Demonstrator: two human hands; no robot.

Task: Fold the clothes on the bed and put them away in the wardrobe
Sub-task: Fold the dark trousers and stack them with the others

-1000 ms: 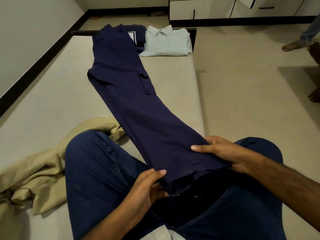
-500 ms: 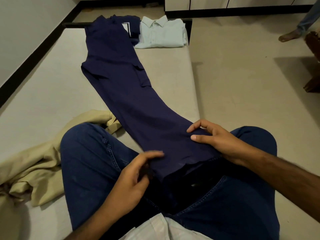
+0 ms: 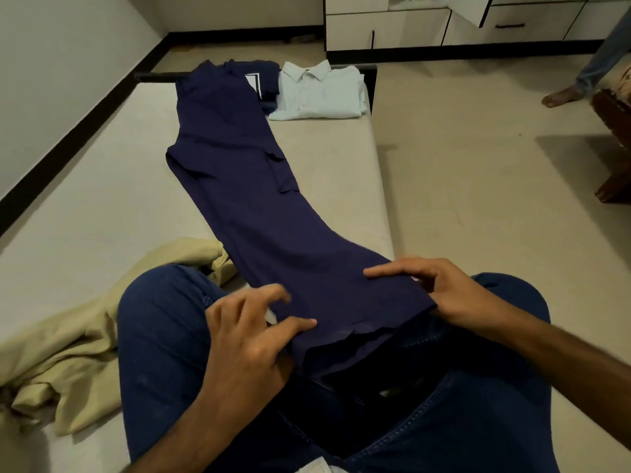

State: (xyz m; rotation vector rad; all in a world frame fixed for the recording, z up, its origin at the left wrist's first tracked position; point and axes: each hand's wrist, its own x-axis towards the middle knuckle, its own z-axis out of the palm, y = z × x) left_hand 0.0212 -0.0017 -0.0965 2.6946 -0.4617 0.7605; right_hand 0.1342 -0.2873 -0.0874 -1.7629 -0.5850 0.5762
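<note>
Navy trousers [image 3: 259, 213] stretched lengthwise along the bed [image 3: 85, 213], hem end draped over the lap between both hands, waistband far ahead of them at the foot of the bed. Left hand [image 3: 249, 339] resting at the left edge of the hem, fingers spread and mostly straight, thumb lying flat on the cloth; slightly blurred, so cannot tell whether any fold is pinched beneath. A moment ago curled tighter at that same edge, thumb tucked; now opened out and laid further onto the fabric. Right hand [image 3: 440, 288] at the right edge of the hem, index finger extended flat across the cloth, other fingers bent over the edge; holds the same spot as 0.5 s earlier, fingers a little flatter. Trousers unchanged in lie, not yet folded. Folded pale blue shirt [image 3: 321, 92] well beyond the hands, just right of the waistband, touching a dark folded garment [image 3: 264, 80]. Crumpled beige garment [image 3: 68, 339] left of the left hand, beside the knee. White wardrobe [image 3: 392, 25] across the floor, far ahead. Another person's bare foot [image 3: 560, 95] far to the right of the right hand.
</note>
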